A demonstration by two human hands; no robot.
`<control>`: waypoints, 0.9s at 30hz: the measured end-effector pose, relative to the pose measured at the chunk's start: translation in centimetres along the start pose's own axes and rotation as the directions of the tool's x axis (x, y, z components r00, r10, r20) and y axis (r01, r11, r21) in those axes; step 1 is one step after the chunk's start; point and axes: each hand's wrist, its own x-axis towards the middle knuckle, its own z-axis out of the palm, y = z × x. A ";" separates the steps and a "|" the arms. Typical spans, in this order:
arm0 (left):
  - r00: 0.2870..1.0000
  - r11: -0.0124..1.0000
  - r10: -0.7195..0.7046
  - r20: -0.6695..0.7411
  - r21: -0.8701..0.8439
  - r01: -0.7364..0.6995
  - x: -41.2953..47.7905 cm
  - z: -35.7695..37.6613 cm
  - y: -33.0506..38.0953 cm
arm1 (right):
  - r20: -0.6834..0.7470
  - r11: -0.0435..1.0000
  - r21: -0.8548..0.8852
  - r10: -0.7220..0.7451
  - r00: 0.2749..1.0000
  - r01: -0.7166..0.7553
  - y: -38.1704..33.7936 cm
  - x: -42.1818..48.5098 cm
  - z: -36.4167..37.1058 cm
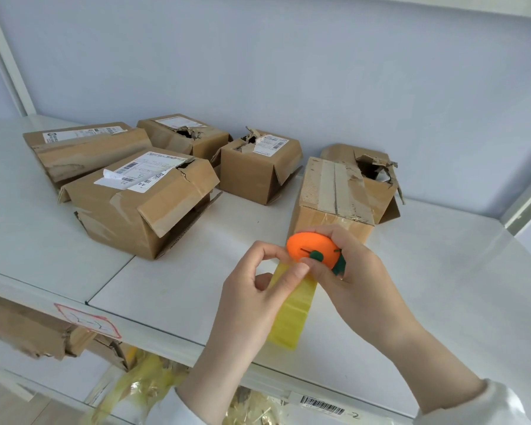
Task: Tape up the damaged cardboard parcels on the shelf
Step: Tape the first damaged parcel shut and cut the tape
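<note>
Fingers (295, 271) of left hand (255, 289) are pinching yellow tape strip (292, 314), right hand (359, 271) gripping orange cutter (313, 248), seemingly cutting it; next, covering nearest torn parcel (331, 191).

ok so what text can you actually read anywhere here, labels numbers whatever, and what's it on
"4A" and "22", sideways, probably: nearest parcel's white label
"2", uncertain: beside the barcode on the shelf-edge sticker
Too small to read: back-left label, back-middle label, small box's label
Blurred: red-bordered sticker on the shelf edge
No text visible: orange cutter, yellow tape
</note>
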 end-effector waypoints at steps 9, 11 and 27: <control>0.997 0.995 -0.064 0.031 0.073 0.062 0.4 0.3 0.2 | 0.106 0.992 0.034 0.114 0.988 -0.118 -0.3 0.6 -1.3; 0.999 0.995 -0.051 0.013 0.084 0.049 0.3 0.5 0.3 | 0.121 0.990 0.054 0.121 0.985 -0.129 -0.3 0.5 -1.6; 0.994 0.995 -0.050 0.100 0.091 0.041 0.1 0.6 -0.3 | 0.228 0.944 -0.322 0.153 0.961 -0.074 1.9 1.5 -1.9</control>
